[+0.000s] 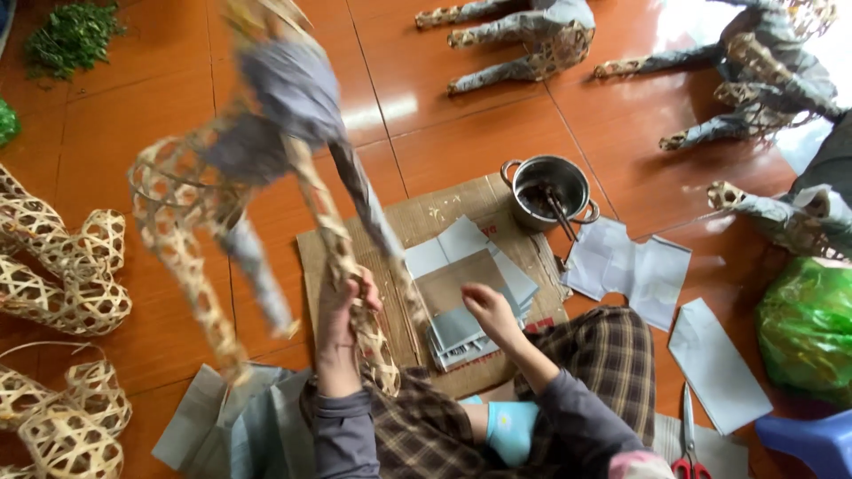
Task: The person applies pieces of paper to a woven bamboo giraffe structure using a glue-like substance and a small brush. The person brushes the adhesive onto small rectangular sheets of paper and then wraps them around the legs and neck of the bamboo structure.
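The person sits on the floor, with checked trousers (612,355) and a light blue sock (512,430) at the bottom of the view. The left hand (342,310) is closed around one leg of a woven bamboo animal frame (240,151) and holds it up in the air. The frame rises above and to the left of this hand; it is partly covered with grey paper and is blurred. The right hand (488,310) lies on top of a stack of grey paper sheets (466,284), just to the right of the held leg; the fingers are bent down on the top sheet, but I cannot tell if they pinch it. The stack rests on a flat piece of cardboard (426,222) on the red-brown tiled floor (461,142).

Red-handled scissors (688,435) lie to the right of the knee, near loose grey sheets (630,266). Beyond the cardboard stands a small metal pot (550,186) with a brush in it. A green plastic bag (808,324) and a blue stool (812,443) are at the right edge. At the left lie bare bamboo frames (62,275). Far away, at the top, lie paper-covered animal figures (524,35).
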